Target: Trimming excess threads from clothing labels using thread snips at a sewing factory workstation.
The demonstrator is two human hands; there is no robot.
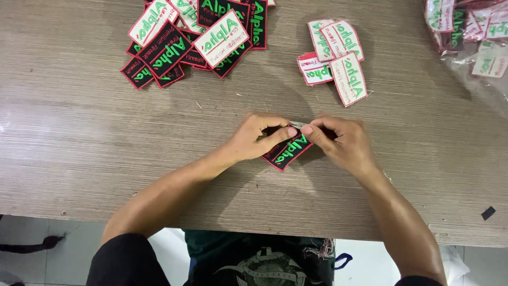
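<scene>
Head view looks straight down on a wood-grain table. Near the middle of it both hands meet over one black patch with a red border and green lettering. The left hand comes in from seven o'clock, its fingers curled narrow and its thumb pressed along the patch's upper edge. The right hand comes in from five o'clock, fingers bent tight, thumb and forefinger pinching at the patch's top corner, where a small pale sliver shows between the two thumbs; what that sliver is cannot be told. The patch lies tilted, its lower end pointing toward seven o'clock, partly hidden under both hands and resting on the table.

At eleven o'clock from the hands, well apart, lies a loose heap of patches, black ones and white ones mixed and overlapping. At one o'clock, nearer, sits a smaller cluster of white patches with red borders, fanned across each other. At the far two o'clock corner a clear plastic bag holds more patches
</scene>
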